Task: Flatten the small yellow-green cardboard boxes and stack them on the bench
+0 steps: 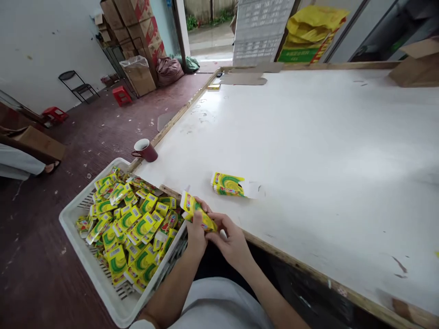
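Observation:
Both my hands hold one small yellow-and-green carton [196, 211] at the near edge of the white table [308, 151]. My left hand [196, 233] grips its lower side with fingers closed. My right hand [230, 238] pinches its right end. A second carton of the same kind [229, 184] lies flat on the table just beyond, its white flap open toward the right. To my left stands a white slotted crate [73, 219] filled with several of these cartons [130, 224].
A dark red mug [146, 150] sits on the table's left edge. Flat cardboard pieces [244, 78] and a brown box [416, 68] lie at the far side. Stacked boxes [137, 27], red stools [121, 95] and a person's foot [51, 168] are on the floor at left.

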A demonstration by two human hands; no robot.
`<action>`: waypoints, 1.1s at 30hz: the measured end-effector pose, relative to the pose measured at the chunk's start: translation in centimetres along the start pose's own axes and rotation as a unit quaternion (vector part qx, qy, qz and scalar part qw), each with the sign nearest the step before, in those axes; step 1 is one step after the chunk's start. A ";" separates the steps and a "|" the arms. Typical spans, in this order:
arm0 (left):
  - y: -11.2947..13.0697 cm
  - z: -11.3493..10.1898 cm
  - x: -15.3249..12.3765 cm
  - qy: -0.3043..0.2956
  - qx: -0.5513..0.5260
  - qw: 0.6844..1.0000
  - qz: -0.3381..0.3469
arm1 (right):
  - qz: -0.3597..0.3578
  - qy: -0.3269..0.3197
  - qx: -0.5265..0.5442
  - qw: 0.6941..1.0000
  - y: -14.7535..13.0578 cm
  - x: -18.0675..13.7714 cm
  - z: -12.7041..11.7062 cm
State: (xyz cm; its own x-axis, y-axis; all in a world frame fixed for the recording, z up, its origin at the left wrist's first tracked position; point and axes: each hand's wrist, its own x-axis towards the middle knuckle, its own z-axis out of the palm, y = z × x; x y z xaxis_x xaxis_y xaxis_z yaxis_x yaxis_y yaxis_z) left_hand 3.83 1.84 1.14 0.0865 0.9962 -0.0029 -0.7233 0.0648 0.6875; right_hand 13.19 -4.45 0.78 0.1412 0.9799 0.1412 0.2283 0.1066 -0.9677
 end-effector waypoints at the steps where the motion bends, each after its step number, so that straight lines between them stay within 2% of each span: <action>1: -0.1 -0.3 -0.3 -0.010 0.010 1.000 -0.008 | 0.002 0.014 -0.004 1.000 0.1 0.2 -0.4; 3: -0.4 -0.7 -0.9 -0.010 0.011 0.999 -0.032 | -0.004 0.024 0.010 1.000 0.2 0.4 -1.2; 5: -0.7 -0.8 -1.3 0.028 0.011 0.999 -0.046 | -0.021 0.022 0.022 0.999 0.0 0.5 -1.7; 7: -1.0 -0.7 -1.5 0.075 0.026 0.996 -0.032 | -0.043 0.034 0.018 0.998 -0.1 0.3 -1.6; 9: -1.2 -0.7 -1.5 0.089 0.043 0.995 -0.004 | -0.068 0.066 0.001 0.995 -0.2 0.2 -1.3; 12: -0.5 -1.2 -1.0 0.039 0.085 0.996 0.001 | -0.110 0.101 -0.030 0.988 -0.4 0.4 -1.7; 14: 1.2 -1.9 -0.4 -0.014 0.127 0.992 0.005 | -0.147 0.105 -0.079 0.980 -0.8 0.6 -3.0; 16: 3.4 -2.5 0.1 -0.090 0.190 0.977 0.030 | -0.195 0.103 -0.174 0.960 -1.4 0.7 -4.5; 18: 5.5 -2.7 0.5 -0.182 0.311 0.931 0.055 | -0.240 0.082 -0.279 0.926 -2.0 0.6 -5.5; 21: 6.4 -2.3 0.2 -0.314 0.503 0.805 0.013 | -0.294 -0.001 -0.347 0.891 -2.5 0.3 -5.6; 22: 6.1 -2.0 0.0 -0.337 0.528 0.780 -0.006 | -0.301 -0.010 -0.342 0.890 -2.4 0.1 -5.3; 24: 4.9 -1.7 -0.6 -0.333 0.542 0.771 -0.017 | -0.275 0.040 -0.303 0.912 -1.9 -0.1 -4.6; 26: 3.5 -1.6 -1.2 -0.279 0.558 0.782 0.001 | -0.199 0.124 -0.221 0.947 -1.2 -0.3 -4.0; 27: 2.9 -1.6 -1.5 -0.252 0.569 0.783 0.009 | -0.150 0.139 -0.166 0.965 -0.8 -0.3 -3.7; 28: 2.3 -1.7 -1.8 -0.235 0.576 0.783 0.019 | -0.096 0.129 -0.107 0.981 -0.5 -0.3 -3.4; 30: 1.5 -1.8 -2.2 -0.234 0.570 0.786 0.058 | 0.004 0.063 0.002 0.998 -0.1 -0.1 -2.9; 33: 0.8 -1.9 -2.3 -0.268 0.547 0.780 0.143 | 0.082 -0.025 0.107 0.991 0.2 0.3 -2.2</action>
State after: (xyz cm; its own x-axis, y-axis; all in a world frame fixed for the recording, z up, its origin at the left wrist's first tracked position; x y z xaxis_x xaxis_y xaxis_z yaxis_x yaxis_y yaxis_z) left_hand 1.76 -0.31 0.31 0.5151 0.7747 0.3667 0.2261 -0.5355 0.8137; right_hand 15.37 -4.51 1.09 0.1095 0.9936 -0.0266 -0.0043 -0.0263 -0.9996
